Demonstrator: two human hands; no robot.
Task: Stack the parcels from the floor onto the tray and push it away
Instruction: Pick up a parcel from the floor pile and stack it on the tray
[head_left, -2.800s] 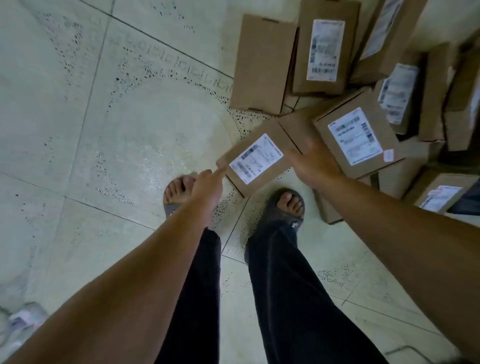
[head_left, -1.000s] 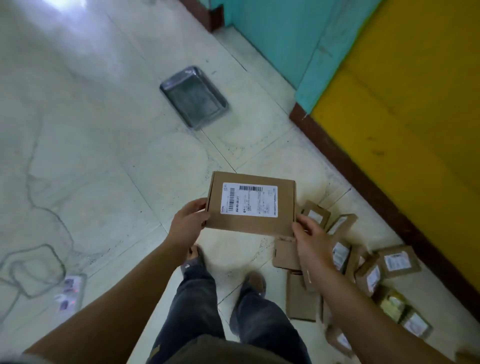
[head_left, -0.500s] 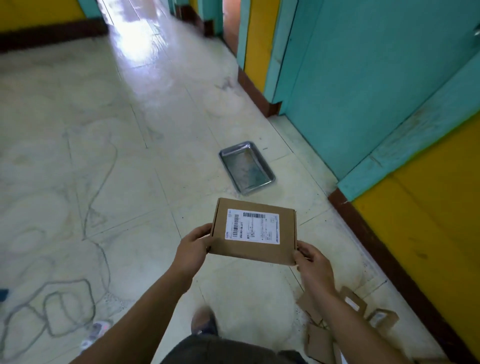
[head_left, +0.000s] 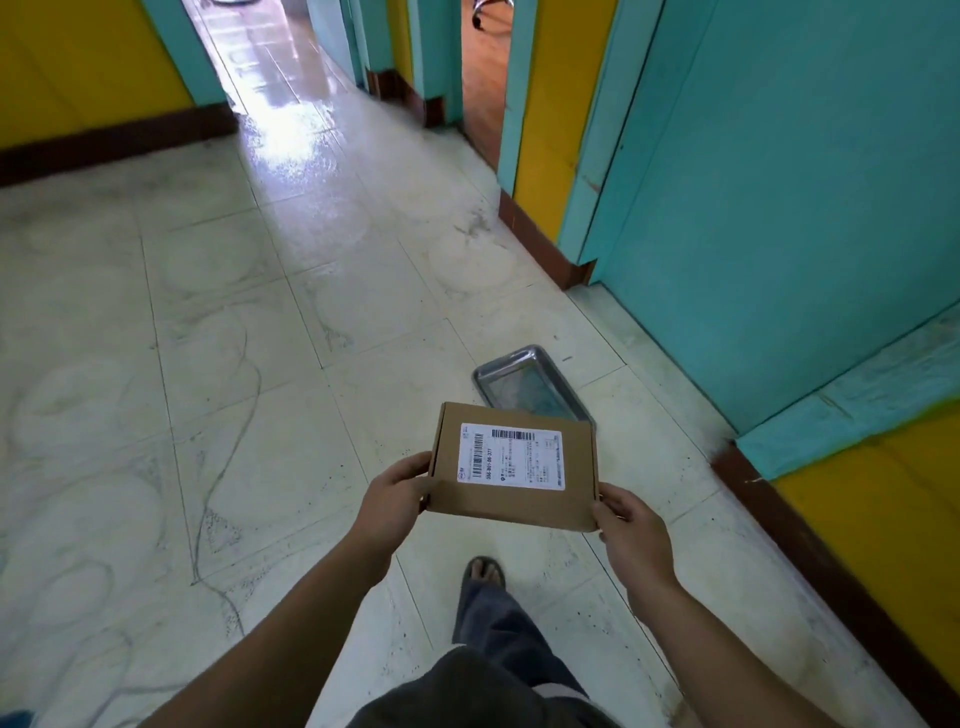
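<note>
Both hands grip the parcel (head_left: 511, 464) by its sides, left hand (head_left: 393, 497) and right hand (head_left: 634, 530), near the empty tray (head_left: 563, 382) just beyond. Set down off-centre, it could tip off the rim.

Parcel (head_left: 514, 506): brown cardboard, matt, smooth faces. Label (head_left: 511, 457) on its top: white paper, black print, faint sheen. Tray (head_left: 506, 357): grey metal, dull-polished, base reflecting some teal. Floor (head_left: 260, 312): pale tiles, glossy under the glare at the far end, nearer tiles scuffed, speckled and streaked with grey marks. Door (head_left: 779, 208): teal paint, flat finish, a few scratches. Wall (head_left: 78, 67): yellow paint, matt. Skirting (head_left: 114, 140): dark brown, low gloss. Trousers (head_left: 498, 629): dark cloth, matt.
</note>
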